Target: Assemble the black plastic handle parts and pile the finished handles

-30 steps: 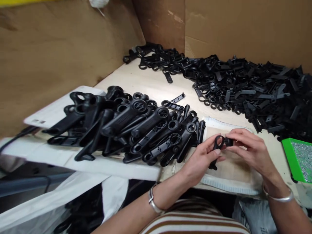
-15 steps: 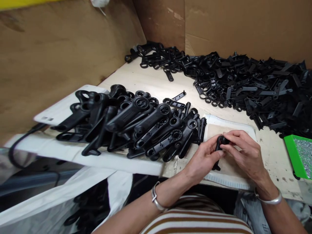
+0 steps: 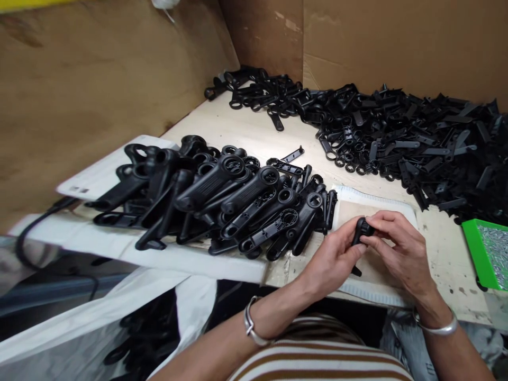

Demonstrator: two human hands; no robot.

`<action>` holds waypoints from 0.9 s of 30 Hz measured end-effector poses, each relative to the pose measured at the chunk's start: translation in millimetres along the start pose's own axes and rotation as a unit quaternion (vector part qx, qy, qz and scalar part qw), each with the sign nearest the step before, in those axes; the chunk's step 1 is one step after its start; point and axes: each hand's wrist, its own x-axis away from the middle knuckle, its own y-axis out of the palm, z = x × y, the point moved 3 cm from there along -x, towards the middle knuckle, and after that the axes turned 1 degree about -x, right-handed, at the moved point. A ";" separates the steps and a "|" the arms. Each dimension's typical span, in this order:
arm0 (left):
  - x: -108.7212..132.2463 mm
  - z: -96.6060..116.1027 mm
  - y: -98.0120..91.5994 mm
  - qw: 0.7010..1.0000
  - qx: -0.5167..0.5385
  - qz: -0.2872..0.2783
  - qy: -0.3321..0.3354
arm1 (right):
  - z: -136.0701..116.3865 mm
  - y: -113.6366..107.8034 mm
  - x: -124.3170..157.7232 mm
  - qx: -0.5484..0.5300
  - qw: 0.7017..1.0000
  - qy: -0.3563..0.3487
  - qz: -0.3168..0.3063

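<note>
A black plastic handle part (image 3: 359, 230) with a rounded, ribbed head is held between both hands above a tan pad (image 3: 381, 259) at the table's front edge. My left hand (image 3: 335, 259) is closed around its body, thumb on the near side. The fingertips of my right hand (image 3: 400, 248) pinch the ribbed head from the right. Its lower tip sticks out beneath my left thumb; the middle is covered by fingers. To the left of my hands lies a heap of similar black handle parts (image 3: 250, 198), some with ring-shaped ends.
Along the back right spreads a big pile of small black plastic pieces (image 3: 397, 132). A green tray (image 3: 474, 254) of small metal screws stands at the right. At the left are a white box (image 3: 91, 180) and a black cable (image 3: 24, 254); cardboard walls (image 3: 397, 47) enclose the table.
The handle part has turned slightly in my hands, so its ribbed head now shows more. Both hands stay in nearly the same place; the view has shifted a little.
</note>
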 end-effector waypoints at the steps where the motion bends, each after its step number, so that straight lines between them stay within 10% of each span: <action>1: 0.9 -1.3 -1.5 0.999 -0.033 0.000 0.008 | -0.9 0.9 0.5 -0.002 1.000 0.007 0.002; 10: 10.3 8.8 -11.1 0.966 -0.256 -0.019 0.014 | -5.0 -9.0 10.0 -0.022 0.998 0.033 -0.047; 20: 19.8 15.1 -7.7 0.951 -0.299 -0.033 0.068 | 9.8 6.8 17.5 -0.176 0.935 0.307 -0.037; 27: 26.8 49.5 -18.9 0.907 -0.407 0.049 0.096 | -5.0 15.3 -37.3 -0.142 0.973 0.161 -0.081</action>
